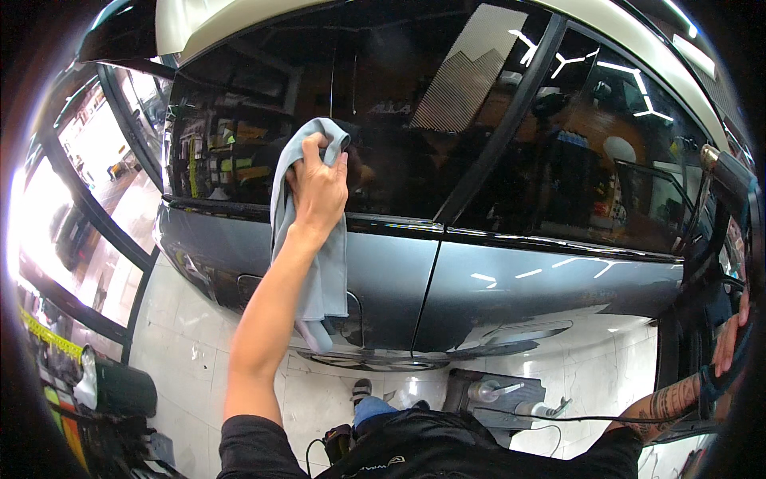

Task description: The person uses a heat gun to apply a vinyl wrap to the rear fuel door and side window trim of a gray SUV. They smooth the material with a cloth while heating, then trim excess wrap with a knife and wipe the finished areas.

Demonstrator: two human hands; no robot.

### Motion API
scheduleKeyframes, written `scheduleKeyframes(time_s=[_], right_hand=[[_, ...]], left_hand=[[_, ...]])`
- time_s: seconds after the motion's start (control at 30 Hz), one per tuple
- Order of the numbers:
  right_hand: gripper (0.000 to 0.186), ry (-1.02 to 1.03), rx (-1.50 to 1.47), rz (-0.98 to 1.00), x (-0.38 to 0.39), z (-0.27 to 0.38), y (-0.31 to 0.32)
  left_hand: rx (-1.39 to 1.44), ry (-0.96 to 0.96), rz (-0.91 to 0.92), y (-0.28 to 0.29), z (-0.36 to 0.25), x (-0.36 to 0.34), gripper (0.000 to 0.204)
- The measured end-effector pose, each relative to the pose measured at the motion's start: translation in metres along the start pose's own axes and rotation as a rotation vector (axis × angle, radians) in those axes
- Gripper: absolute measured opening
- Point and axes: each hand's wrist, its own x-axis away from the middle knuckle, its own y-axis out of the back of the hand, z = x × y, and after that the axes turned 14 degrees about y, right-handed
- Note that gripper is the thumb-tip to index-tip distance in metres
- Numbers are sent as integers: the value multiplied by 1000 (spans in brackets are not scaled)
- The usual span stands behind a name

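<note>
My left hand point(319, 182) is closed on a grey-blue cloth point(323, 275), pressing its bunched top against a car's dark, glossy side window point(247, 120). The rest of the cloth hangs under my wrist and over the grey body panel point(387, 267) below the glass. At the far right edge, my right hand point(724, 345) appears wrapped around the grip of a heat gun point(738, 172). Its metal nozzle points up and left, close to the front window point(590, 144). The picture's rim bends and partly hides this hand and the tool.
A black cord point(590, 417) runs across in front of me toward my right arm. Beside my legs stands a dark low stool or cart point(515, 391) with clear spray bottles point(487, 391). Glass doors point(96, 215) and a black bin point(124, 387) are on the left. The floor is pale tile point(179, 335).
</note>
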Motion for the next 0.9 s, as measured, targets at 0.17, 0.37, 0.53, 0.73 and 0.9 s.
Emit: scheduleKeyframes(time_s=[0.17, 0.37, 0.53, 0.73, 0.9], right_hand=[[67, 2, -1, 1, 7, -1, -12], [33, -381, -153, 452, 25, -7, 29], [87, 246, -113, -273, 52, -117, -97], [39, -44, 28, -790, 22, -243, -242], [57, -71, 709, -459, 7, -296, -319]], left_hand=[[419, -39, -334, -13, 35, -4, 23], [485, 252, -667, 1, 87, -103, 39], [606, 65, -471, 6, 111, -179, 40], [393, -407, -267, 28, 119, -223, 20], [641, -660, -103, 19, 102, -242, 13]])
